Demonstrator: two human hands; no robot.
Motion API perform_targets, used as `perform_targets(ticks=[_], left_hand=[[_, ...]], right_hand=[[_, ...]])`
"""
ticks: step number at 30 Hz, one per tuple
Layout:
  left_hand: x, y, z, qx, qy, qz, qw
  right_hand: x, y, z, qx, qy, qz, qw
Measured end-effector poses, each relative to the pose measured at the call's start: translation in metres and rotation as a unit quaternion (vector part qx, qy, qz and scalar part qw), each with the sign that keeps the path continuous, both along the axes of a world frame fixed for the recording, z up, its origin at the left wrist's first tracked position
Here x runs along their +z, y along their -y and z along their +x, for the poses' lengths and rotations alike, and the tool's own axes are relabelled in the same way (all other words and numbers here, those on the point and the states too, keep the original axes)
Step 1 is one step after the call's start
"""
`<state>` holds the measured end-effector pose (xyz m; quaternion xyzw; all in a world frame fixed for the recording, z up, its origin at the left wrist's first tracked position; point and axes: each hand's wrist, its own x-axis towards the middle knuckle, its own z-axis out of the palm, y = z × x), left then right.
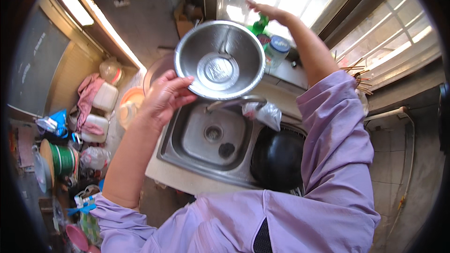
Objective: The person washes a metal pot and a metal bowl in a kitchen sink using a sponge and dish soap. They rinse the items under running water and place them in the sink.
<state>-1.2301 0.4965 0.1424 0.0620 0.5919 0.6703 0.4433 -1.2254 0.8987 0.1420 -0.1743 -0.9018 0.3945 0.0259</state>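
Observation:
My left hand point(168, 93) grips the near-left rim of a stainless steel basin point(242, 61), thumb at the inside edge. The basin is tilted, so its inside and stamped round bottom show, above the far side of a sink point(197, 130). My right hand point(272, 10) is stretched out by the window, fingers extended, nothing seen in it. It is just above the top of a green pump bottle point(260, 24); whether it touches the bottle I cannot tell. Beside that bottle stands a clear jar with a blue lid point(279, 44).
A curved faucet point(235, 102) reaches over the sink, with a plastic bag point(265, 114) beside it. A dark scouring pad point(226, 150) lies by the drain. A black wok point(279, 158) fills the right side. White jugs point(105, 96) and a green spool point(61, 159) stand at left.

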Motion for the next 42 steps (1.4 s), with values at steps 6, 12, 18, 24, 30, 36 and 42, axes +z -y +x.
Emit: perform_targets(ticks=[6, 12, 18, 24, 30, 36, 42], left_hand=[[-0.008, 0.084, 0.024, 0.1, -0.043, -0.058, 0.992], [-0.042, 0.173, 0.069, 0.186, -0.032, -0.108, 0.976], [-0.088, 0.193, 0.1, 0.193, 0.043, -0.147, 0.969], [-0.145, 0.177, 0.111, 0.187, 0.04, -0.194, 0.962], [-0.204, 0.174, 0.11, 0.179, -0.023, -0.218, 0.959], [-0.238, 0.152, 0.121, 0.13, -0.059, -0.218, 0.966], [-0.234, 0.118, 0.135, 0.189, -0.07, -0.184, 0.962]], right_hand=[[0.041, 0.014, 0.088, 0.086, -0.274, -0.127, 0.949], [-0.018, 0.194, 0.215, 0.263, 0.063, -0.366, 0.891], [-0.299, 0.29, 0.236, 0.122, 0.191, 0.069, 0.971], [-0.426, 0.332, 0.227, 0.153, 0.346, 0.176, 0.909], [-0.389, 0.303, 0.22, -0.118, 0.114, -0.025, 0.986], [-0.255, 0.319, 0.171, 0.198, -0.144, 0.197, 0.949], [-0.288, 0.372, 0.159, 0.139, 0.026, 0.05, 0.989]])
